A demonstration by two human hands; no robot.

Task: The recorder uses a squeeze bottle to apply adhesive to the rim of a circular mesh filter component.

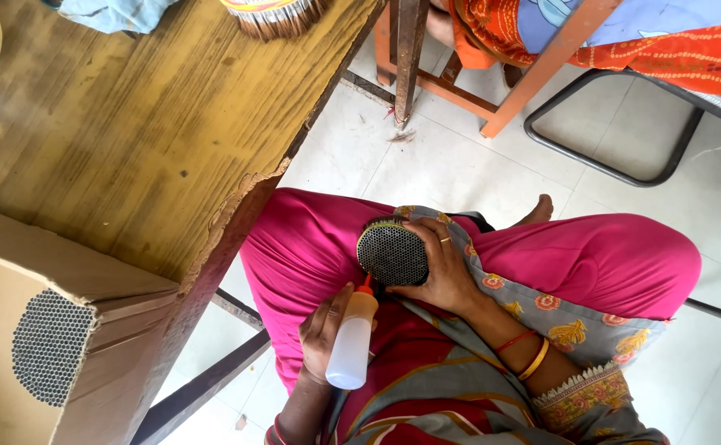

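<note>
Hiding bundle (392, 253) side: right hand (443, 268)

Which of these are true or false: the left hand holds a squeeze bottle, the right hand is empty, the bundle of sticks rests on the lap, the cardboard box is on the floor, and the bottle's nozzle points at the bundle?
1. The left hand holds a squeeze bottle. True.
2. The right hand is empty. False: it grips a round bundle of sticks.
3. The bundle rests over the pink-clothed lap. True.
4. The cardboard box is on the floor. False: it sits on the wooden table.
5. The bottle's red nozzle points at the bundle. True: its tip is at the bundle's lower edge.
</note>
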